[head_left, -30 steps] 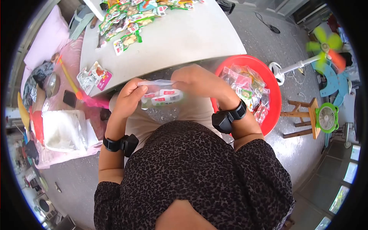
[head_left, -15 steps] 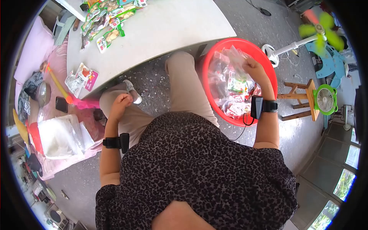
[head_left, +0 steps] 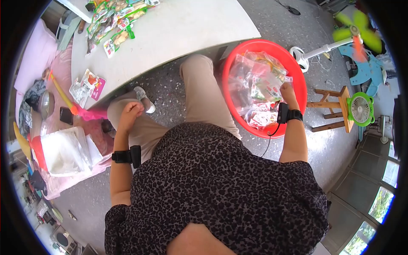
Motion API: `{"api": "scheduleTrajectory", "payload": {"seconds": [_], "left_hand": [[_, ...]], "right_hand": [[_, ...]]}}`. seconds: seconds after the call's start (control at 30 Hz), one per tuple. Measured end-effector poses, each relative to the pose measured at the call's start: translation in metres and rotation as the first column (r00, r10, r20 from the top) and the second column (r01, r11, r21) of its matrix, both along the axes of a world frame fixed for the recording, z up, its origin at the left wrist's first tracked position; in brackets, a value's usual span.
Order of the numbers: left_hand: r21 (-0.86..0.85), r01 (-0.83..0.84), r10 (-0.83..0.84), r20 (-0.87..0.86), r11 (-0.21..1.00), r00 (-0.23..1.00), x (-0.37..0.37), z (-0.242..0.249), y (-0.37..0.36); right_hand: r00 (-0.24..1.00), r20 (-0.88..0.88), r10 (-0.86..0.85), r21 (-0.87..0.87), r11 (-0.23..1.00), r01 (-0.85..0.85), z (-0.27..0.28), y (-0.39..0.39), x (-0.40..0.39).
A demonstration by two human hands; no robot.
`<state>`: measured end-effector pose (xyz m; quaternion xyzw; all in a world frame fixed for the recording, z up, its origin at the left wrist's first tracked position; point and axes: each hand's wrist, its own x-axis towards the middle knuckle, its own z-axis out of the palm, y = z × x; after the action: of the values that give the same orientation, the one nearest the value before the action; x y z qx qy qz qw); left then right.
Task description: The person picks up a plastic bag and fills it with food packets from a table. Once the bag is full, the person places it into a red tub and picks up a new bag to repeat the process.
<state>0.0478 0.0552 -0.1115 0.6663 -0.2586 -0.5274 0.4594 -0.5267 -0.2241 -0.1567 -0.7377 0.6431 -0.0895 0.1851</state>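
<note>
My right hand (head_left: 289, 92) is closed on the edge of a clear plastic bag (head_left: 267, 86) over the red tub (head_left: 302, 80). Beneath and around that bag lie more clear bags and red-and-white packets (head_left: 260, 119). My left hand (head_left: 131, 114) is held above my left thigh with its fingers curled; whether anything sits inside them is hidden. Up and to its left, a pink-and-white packet (head_left: 97, 87) and a silvery one (head_left: 80, 91) rest at the table's edge. Several green-and-white food packets (head_left: 121, 38) are piled at the back left of the white table (head_left: 187, 29).
A wooden stool (head_left: 346, 108) with a green fan (head_left: 361, 109) stands right of the tub, and a white-poled fan (head_left: 327, 47) behind it. A pink-covered surface at the left holds a phone (head_left: 67, 115) and a white foam box (head_left: 66, 153).
My right hand has moved down and slightly right, bringing the clear bag lower over the tub. My left hand stays curled in nearly the same place. The white-poled fan's blades have turned.
</note>
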Motion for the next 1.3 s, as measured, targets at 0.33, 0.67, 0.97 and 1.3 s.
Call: {"api": "scheduleTrajectory", "payload": {"seconds": [0.33,0.67,0.97,1.3], "left_hand": [[-0.021,-0.003,0.003,0.011,1.0,1.0,-0.003,0.007,0.0],[-0.21,-0.105,0.166,0.297,0.972,0.94,0.012,0.028,0.022],[-0.461,-0.588,0.736,0.541,0.665,0.408,0.099,0.088,0.11],[-0.024,-0.836,0.369,0.904,0.548,0.215,0.207,0.052,0.223]], "right_hand": [[0.843,-0.349,0.41,0.33,0.896,-0.299,-0.095,0.053,-0.015],[0.847,0.403,0.348,-0.114,0.937,-0.331,0.038,0.009,0.208],[0.671,0.127,0.73,-0.564,0.61,-0.557,0.037,0.067,0.341],[0.692,-0.002,0.722,-0.585,0.56,-0.587,0.032,0.067,0.348]]}}
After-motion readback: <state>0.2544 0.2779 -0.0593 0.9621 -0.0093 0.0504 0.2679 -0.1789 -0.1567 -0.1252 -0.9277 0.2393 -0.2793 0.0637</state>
